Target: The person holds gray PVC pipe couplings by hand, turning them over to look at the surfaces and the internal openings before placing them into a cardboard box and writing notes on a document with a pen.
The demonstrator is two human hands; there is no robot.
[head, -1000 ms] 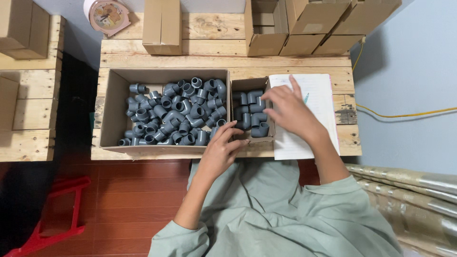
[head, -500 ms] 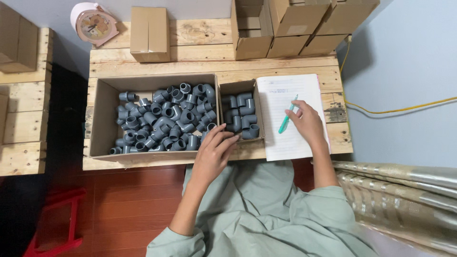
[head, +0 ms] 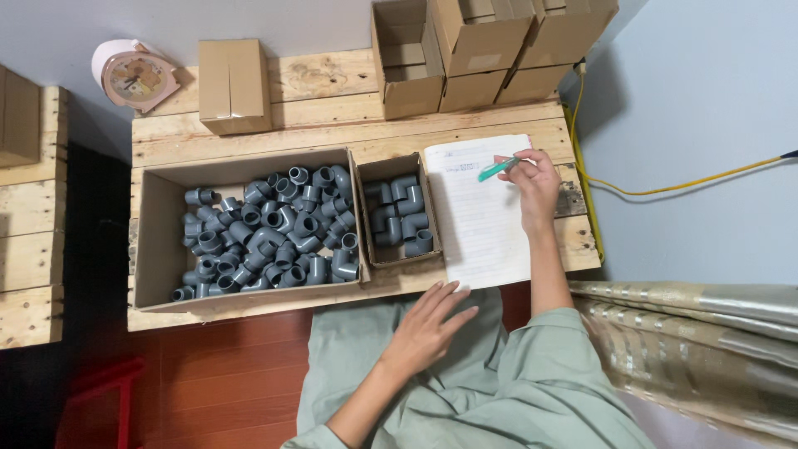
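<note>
My right hand [head: 532,181] grips a green pen [head: 497,170] with its tip near the top of a white lined notebook [head: 478,224] lying on the wooden pallet table [head: 332,125]. My left hand [head: 428,324] rests flat on my lap in green clothing, fingers spread, just below the table's front edge, holding nothing. Left of the notebook a small open cardboard box [head: 364,218] holds several grey pipe elbow fittings [head: 403,212]. A larger open cardboard box [head: 158,241] beside it holds many more grey fittings [head: 270,237].
A closed cardboard box [head: 233,83] and several open cardboard boxes [head: 482,50] stand at the table's back. A round pink clock [head: 137,76] lies at the back left. A yellow cable [head: 665,187] runs along the right wall. Another pallet [head: 29,241] stands at left.
My right hand has picked up the green pen and moved up to the top of the notebook. My left hand has drawn back from the box edge onto my lap.
</note>
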